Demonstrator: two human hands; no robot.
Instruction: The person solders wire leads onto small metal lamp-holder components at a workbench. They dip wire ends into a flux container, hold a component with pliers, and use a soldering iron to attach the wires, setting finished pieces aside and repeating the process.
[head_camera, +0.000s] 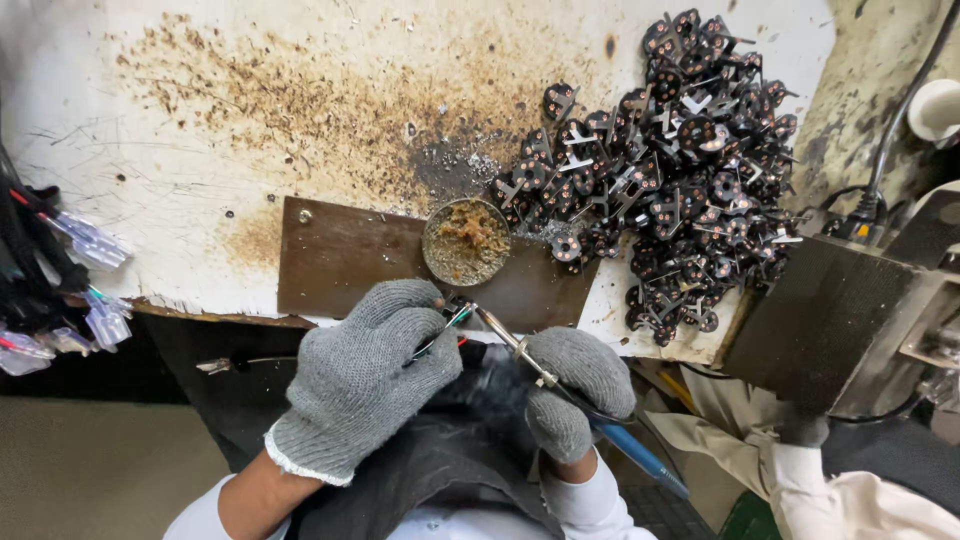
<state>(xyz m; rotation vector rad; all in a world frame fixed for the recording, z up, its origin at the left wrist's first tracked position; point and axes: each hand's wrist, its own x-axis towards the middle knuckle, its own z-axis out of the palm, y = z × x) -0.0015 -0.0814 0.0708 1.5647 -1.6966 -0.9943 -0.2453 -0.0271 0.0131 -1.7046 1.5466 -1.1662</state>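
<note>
At the far left edge of the frame, a bundle of wires (40, 290) with clear plastic connectors hung beside the counter (250, 110), whose white top was stained with brown specks. A brown plate (340, 255) lay at the counter's near edge, left of centre. Below it, in the lower middle of the frame, the gloved left hand (365, 375) was closed narrowly, pinching thin red and green leads (445, 330) between thumb and fingers. Just above the hands, a round tin (466, 241) of brownish paste sat on the plate. The gloved right hand (578, 385), right of centre, was wrapped around a soldering iron (560, 385) with a blue handle; its tip met the leads near the left fingertips. In the upper right, a pile of small dark parts (670, 160) covered the counter. A grey metal box (830, 320) stood at the right edge.
</note>
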